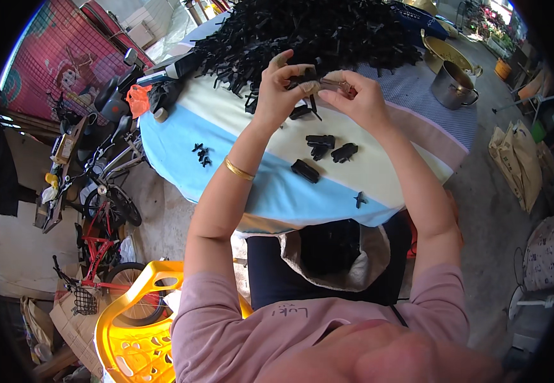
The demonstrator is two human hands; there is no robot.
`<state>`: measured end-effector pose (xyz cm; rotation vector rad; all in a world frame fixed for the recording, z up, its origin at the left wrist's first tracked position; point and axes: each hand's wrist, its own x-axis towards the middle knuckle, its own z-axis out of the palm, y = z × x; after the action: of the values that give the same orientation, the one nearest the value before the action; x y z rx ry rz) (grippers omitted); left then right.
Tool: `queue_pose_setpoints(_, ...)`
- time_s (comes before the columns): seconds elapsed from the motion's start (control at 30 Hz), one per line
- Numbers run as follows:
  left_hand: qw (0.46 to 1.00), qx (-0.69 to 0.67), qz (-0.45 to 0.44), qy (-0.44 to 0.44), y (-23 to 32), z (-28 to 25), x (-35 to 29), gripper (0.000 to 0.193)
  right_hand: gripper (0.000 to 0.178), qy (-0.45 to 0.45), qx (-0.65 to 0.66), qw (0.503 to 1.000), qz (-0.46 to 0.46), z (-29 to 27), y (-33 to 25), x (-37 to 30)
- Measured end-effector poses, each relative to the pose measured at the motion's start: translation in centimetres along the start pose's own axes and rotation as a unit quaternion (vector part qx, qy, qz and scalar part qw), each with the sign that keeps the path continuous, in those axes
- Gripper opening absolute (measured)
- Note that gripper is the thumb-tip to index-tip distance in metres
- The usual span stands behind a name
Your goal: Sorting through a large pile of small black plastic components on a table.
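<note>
My left hand point(278, 94) is raised above the cloth-covered table point(213, 137), its thumb and fingers pinching a small black plastic part point(307, 78). Close against it, my right hand point(365, 103) is closed in a pinch, and what sits between its fingers is too small to make out. A thin black strip hangs below the fingertips. Beyond both hands rises a large heap of black plastic pieces point(315, 32). Nearer to me lie several black parts, among them a black block point(305, 171). Small black scraps point(202, 155) are on the blue stripe.
An open cloth bag point(379, 262) with black contents rests at my lap. A metal pot point(452, 86) and a brass-coloured basin point(439, 48) stand at the far right. On the left are an orange plastic bag point(138, 100), a yellow chair point(140, 338) and a red bicycle point(101, 252).
</note>
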<state>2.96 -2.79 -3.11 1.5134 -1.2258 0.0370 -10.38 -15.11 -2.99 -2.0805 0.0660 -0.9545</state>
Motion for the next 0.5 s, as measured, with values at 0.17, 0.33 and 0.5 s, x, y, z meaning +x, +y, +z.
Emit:
queue_pose_setpoints(0.17, 0.932, -0.332, -0.143, 0.005, 1.1, 0.1, -0.6, 0.031, 0.02, 0.009, 0.059, 0.994, -0.089, 0.8, -0.5, -0.2)
queue_pose_setpoints(0.33, 0.945, -0.276, -0.171, 0.039, 1.6, 0.6, -1.1, 0.032, 0.016, -0.067, 0.06, 0.99, -0.111, 0.2, -1.4, -0.6)
queue_pose_setpoints(0.5, 0.964, -0.229, -0.13, 0.038, 2.1, 0.8, -1.4, 0.037, 0.01, -0.07, 0.02, 0.985, -0.154, 0.1, -1.7, -0.8)
